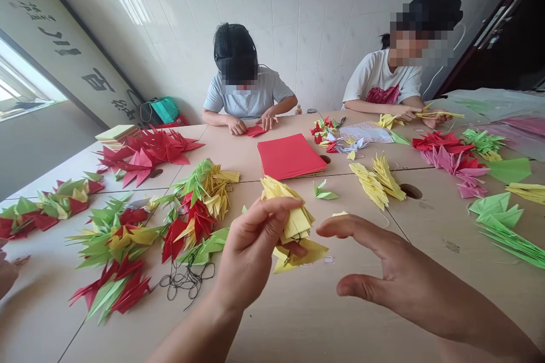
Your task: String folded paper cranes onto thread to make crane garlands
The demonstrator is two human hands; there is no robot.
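Note:
My left hand (259, 244) pinches a bundle of folded yellow paper pieces (296, 221) between thumb and fingers, above the table. A dark thread shows at the bundle's lower side, and a wider yellow paper flap sticks out beneath it. Just right of the bundle, my right hand (383, 266) is open, thumb and fingers spread apart, touching nothing. To the left of my left hand lies a loose tangle of black string (187, 281). Beside it are strung red, green and yellow folded paper cranes (191, 215). A small green folded piece (325, 190) lies beyond my hands.
A stack of red paper (289, 156) lies mid-table. Red cranes (145, 153) and a crane string (51, 204) are at left; yellow bundles (377, 181) and green folded pieces (496, 210) at right. Across the table, one person (242, 91) folds red paper; another (392, 79) holds yellow pieces.

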